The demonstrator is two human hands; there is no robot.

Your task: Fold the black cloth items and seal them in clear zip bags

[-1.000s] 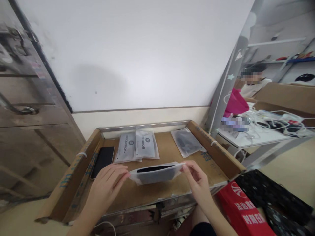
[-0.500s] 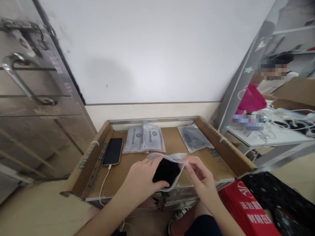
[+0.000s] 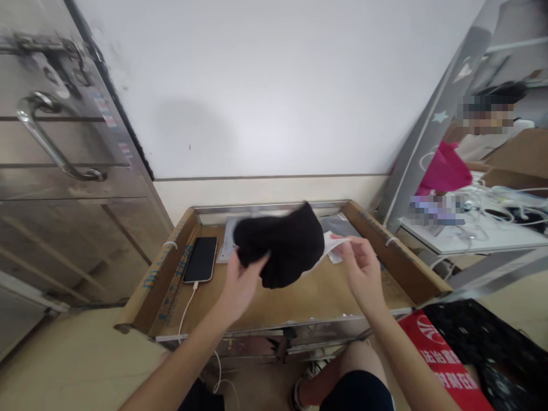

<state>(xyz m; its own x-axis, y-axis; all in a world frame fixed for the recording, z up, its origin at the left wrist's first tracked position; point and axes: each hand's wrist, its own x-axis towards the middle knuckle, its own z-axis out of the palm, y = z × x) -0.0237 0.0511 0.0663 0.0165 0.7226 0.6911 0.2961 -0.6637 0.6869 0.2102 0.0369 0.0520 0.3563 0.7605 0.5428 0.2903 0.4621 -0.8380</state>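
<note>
A black cloth (image 3: 280, 245) is pinched at its 8 o'clock edge by the left hand (image 3: 240, 285), above the desk (image 3: 299, 297); a clear pouch (image 3: 331, 245) is gripped by the right hand (image 3: 363, 268). The cloth is judged soft, light, floppy; best taken at a hem

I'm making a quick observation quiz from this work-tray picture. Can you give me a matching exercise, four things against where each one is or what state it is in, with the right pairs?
Things:
1. black cloth item
2. smartphone
3. emptied plastic pouch
4. red bag

Places or states:
A. lying flat at the tray's left side, with a white cable plugged in
B. pinched in the right hand
C. held up above the tray by the left hand
D. off the tray, at the lower right

Pairs: 1-C, 2-A, 3-B, 4-D
</note>
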